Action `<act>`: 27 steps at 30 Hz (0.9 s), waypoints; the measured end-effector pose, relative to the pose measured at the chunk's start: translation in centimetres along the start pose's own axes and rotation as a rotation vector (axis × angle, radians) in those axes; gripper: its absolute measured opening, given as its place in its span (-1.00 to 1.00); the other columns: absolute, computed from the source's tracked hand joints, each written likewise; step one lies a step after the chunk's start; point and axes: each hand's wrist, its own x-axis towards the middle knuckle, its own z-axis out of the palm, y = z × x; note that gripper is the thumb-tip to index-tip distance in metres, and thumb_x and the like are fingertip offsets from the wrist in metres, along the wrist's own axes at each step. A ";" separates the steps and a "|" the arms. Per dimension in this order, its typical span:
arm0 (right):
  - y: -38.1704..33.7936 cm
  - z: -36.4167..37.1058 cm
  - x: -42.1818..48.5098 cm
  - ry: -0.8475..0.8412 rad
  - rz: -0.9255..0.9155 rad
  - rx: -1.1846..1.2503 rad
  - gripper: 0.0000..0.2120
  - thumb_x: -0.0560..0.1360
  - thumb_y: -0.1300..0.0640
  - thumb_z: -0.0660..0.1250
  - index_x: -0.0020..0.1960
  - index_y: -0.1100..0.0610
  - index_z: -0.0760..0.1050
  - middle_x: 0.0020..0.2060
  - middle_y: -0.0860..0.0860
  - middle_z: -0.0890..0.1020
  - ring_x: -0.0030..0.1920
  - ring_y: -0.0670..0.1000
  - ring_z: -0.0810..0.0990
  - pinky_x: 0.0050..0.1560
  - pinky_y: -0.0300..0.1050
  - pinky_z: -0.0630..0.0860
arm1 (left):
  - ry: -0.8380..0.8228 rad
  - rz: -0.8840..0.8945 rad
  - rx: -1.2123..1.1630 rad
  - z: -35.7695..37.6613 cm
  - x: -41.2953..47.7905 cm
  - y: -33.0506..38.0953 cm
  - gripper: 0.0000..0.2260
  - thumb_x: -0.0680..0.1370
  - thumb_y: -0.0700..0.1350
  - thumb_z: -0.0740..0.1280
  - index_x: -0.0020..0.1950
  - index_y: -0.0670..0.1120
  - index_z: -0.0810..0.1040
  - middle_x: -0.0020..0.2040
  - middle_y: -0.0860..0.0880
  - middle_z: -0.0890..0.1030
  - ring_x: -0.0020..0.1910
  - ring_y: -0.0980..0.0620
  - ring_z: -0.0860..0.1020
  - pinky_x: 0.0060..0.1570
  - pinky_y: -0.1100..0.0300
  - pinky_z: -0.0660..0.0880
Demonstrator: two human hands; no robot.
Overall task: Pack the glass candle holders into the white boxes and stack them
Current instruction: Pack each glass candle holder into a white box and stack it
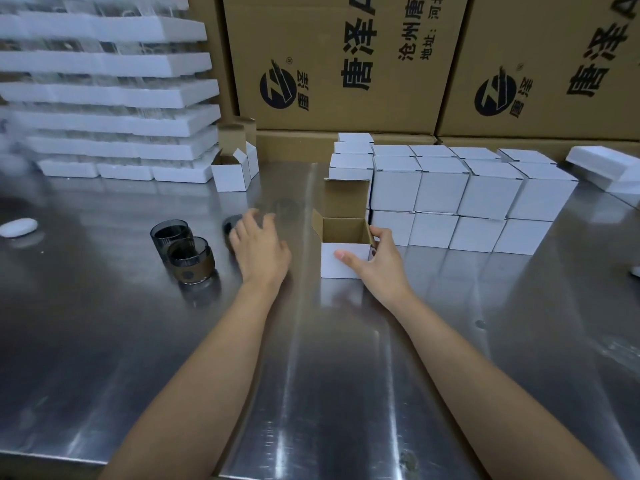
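An open white box (341, 263) with a brown inside stands on the steel table (311, 358), its lid flap up. My right hand (377, 261) grips its right corner, thumb on the front face. My left hand (259, 247) hovers with spread fingers over a dark glass candle holder (230, 225), mostly hidden behind it. Two more dark glass holders (171, 233) (190, 259) stand to the left. A two-level stack of closed white boxes (450, 199) sits right behind the open box.
Two open white boxes (232, 168) stand at the back centre. White foam trays (104, 98) with glassware are piled at the back left, loose foam pieces (606, 164) lie at the far right. Big brown cartons (346, 64) wall the back. A small white oval object (19, 226) lies at left.
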 end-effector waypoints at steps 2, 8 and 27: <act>0.0 0.0 0.0 0.004 -0.002 0.002 -0.36 0.33 -0.09 0.56 0.25 -0.03 0.28 0.16 -0.12 0.55 0.09 -0.32 0.50 -0.11 -0.56 0.42 | -0.014 0.126 -0.155 0.4 -0.1 0.6 -0.59 0.44 -0.22 0.35 0.30 -0.16 0.50 0.26 -0.19 0.42 0.23 -0.20 0.39 0.30 -0.01 0.25; 0.0 0.1 -0.1 0.004 -0.009 -0.003 -0.37 0.33 -0.09 0.56 0.24 -0.04 0.27 0.16 -0.11 0.53 0.09 -0.33 0.49 -0.14 -0.60 0.39 | -0.094 0.302 -0.608 1.3 -0.6 1.6 -0.73 0.44 -0.33 0.34 0.14 -0.19 0.56 0.13 -0.04 0.46 0.11 -0.08 0.50 0.18 0.04 0.44; -0.2 0.1 -0.2 0.002 -0.001 -0.030 -0.37 0.34 -0.13 0.55 0.23 -0.06 0.25 0.20 -0.07 0.52 0.14 -0.13 0.53 -0.04 -0.44 0.46 | -0.346 -0.072 -0.718 1.8 -0.2 0.6 -0.10 0.35 -0.06 0.59 0.56 -0.03 0.15 0.28 -0.10 0.23 0.39 -0.05 0.20 0.45 0.12 0.18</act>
